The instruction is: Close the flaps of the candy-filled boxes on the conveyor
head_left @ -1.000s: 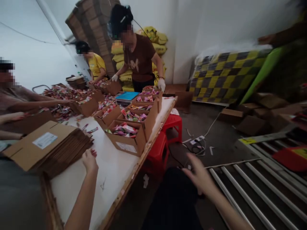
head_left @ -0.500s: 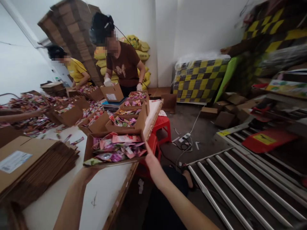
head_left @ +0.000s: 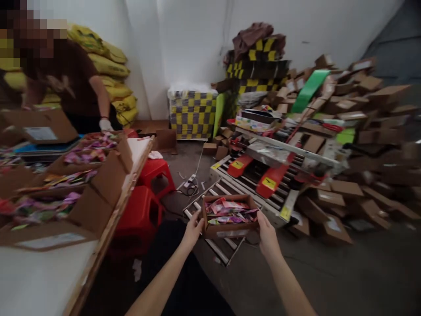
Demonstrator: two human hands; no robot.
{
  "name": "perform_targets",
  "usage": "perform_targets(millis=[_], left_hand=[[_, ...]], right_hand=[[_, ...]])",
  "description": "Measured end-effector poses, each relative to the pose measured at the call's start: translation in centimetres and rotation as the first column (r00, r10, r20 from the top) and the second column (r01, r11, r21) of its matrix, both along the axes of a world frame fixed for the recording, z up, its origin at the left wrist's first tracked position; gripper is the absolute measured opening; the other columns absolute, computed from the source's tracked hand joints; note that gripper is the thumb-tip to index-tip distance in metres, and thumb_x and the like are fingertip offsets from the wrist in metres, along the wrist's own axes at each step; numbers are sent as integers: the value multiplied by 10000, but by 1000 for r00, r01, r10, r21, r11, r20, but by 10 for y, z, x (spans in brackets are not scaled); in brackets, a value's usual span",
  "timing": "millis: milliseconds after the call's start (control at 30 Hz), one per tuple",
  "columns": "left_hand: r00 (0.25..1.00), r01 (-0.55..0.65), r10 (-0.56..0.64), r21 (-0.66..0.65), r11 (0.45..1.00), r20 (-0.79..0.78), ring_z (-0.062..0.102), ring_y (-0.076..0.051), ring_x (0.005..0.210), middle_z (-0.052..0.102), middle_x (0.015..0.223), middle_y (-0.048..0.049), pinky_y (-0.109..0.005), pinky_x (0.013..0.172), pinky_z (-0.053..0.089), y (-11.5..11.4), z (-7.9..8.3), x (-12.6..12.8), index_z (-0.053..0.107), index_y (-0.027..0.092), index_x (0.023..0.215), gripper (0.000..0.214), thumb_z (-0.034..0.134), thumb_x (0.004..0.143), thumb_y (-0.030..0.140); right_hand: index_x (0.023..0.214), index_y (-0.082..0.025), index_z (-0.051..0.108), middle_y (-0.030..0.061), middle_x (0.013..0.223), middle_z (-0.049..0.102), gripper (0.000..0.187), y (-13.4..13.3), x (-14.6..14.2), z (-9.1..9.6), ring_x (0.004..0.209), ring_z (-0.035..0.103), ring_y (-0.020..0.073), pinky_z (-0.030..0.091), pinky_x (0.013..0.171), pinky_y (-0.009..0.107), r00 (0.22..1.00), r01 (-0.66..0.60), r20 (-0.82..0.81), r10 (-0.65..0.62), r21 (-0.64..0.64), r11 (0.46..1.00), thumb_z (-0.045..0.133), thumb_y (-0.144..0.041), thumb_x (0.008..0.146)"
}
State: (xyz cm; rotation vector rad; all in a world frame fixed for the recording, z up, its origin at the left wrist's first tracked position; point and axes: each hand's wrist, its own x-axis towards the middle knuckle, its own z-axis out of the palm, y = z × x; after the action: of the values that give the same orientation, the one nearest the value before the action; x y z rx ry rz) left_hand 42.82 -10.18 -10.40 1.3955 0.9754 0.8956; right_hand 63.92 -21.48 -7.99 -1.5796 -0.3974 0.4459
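Two-handed hold on an open-topped, rectangular brown cardboard box [head_left: 230, 229], lower centre of the frame. If the bare left hand [head_left: 190, 231] and bare right hand [head_left: 269, 235] bear unevenly, the box may tilt, and its loose, shiny pink-and-purple packets [head_left: 230, 213] could slide over the rim; too light a side pressure might let it slip. Just beyond, the low conveyor of silvery metal rollers [head_left: 216, 251] could catch a dipping corner; farther off, right of centre, the red-and-grey metal machine [head_left: 276, 174] presents edges a misjudged reach might strike. The box lies between the hands: left fingers are clamped on its left end, right fingers on its right. Whether any fingertips support the base, or it touches the rollers, cannot be told.
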Motion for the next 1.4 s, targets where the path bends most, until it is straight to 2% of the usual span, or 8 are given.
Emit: perform_targets(millis=[133,333,600,767,933,1133,1267,1400], left_hand=[[1000,19,-21,387,922,0,539,-241,1159,596,1235,-126,-412,1001,408,-9,17,9,616,180,1162,413,498,851,425],[914,386,-209,579,718,-349,595,-248,1010,682,1071,-102,-422,892,437,-5,44,13,697,200,845,336,457,877,432],[874,103,138,455,884,-467,566,-264,1035,574,1125,-136,-413,870,454,22,42,36,476,156,1153,543,681,715,404],[768,174,63,303,937,-637,424,-325,1265,461,1332,-192,-469,1000,363,40,38,51,351,142,1295,774,725,664,388],[763,250,-12,277,928,-646,549,-286,1143,608,1161,-147,-402,934,422,39,36,52,459,149,1185,554,658,739,411],[591,268,42,245,932,-806,554,-340,1130,627,1109,-196,-416,913,416,44,45,59,508,114,1115,691,694,637,578],[557,243,121,301,922,-822,575,-338,1090,645,1075,-213,-440,933,381,43,49,66,537,94,1102,686,672,646,589],[580,172,234,398,901,-780,609,-337,1007,673,980,-205,-449,885,390,35,47,66,584,84,1034,668,648,641,621]], right_hand=[[1047,-160,690,114,1101,674,533,-12,15,10,1040,590,259,439,921,391,959,6,284,12,-64,998,558,-563,724],[946,-217,727,85,1012,664,394,-7,22,35,966,602,244,461,847,351,615,-414,542,573,-396,819,604,-527,734],[635,-204,609,18,704,566,337,34,29,32,649,549,166,382,596,266,654,-159,512,557,-626,763,587,-504,787],[1009,-162,607,127,987,617,367,30,-1,13,919,567,262,401,768,371,568,98,776,272,-393,915,453,-471,883],[1318,-202,473,109,1353,499,427,24,-37,7,1236,439,252,294,1023,427,360,-175,814,456,-421,890,400,-344,922],[886,-210,708,106,985,704,392,60,-28,17,981,606,242,398,890,392,318,-200,644,696,-672,714,365,-391,940],[784,-200,692,83,850,703,376,65,-21,18,874,624,214,437,838,343,300,-183,682,667,-645,742,394,-375,935],[1180,-106,554,185,1287,523,405,58,-28,13,1211,460,275,358,1000,430,366,-65,771,521,-538,841,453,-380,900]])
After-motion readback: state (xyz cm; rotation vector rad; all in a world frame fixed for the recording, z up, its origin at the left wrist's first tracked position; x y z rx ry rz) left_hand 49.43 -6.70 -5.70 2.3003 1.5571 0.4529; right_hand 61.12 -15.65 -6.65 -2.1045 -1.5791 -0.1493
